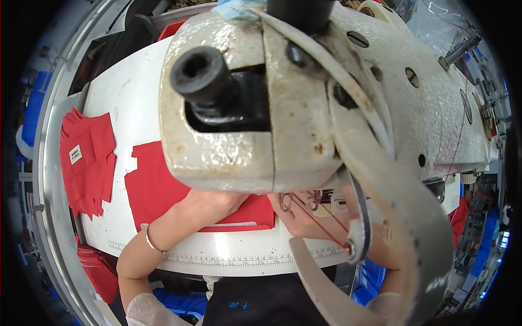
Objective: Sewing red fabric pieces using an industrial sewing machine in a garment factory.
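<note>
A red fabric piece [152, 187] lies flat on the white sewing table, partly under the head of a sewing machine [217, 157]. My left hand [220, 204] rests on this fabric beneath the machine head, which hides its fingers. Along the near edge, a folded red part [255, 217] shows a pale strip. My right hand [304, 220] is at the right end of that part, close to the needle area. Wire guides and red thread [321, 220] cross in front of it, so its fingers show only in part. The needle itself is hidden.
At the left lies a stack of red fabric pieces [89, 163] with a small pale label; more red pieces [98, 271] hang below it. A curved off-white guard [424, 239] rises at the right front. A printed ruler [228, 262] follows the table's near edge.
</note>
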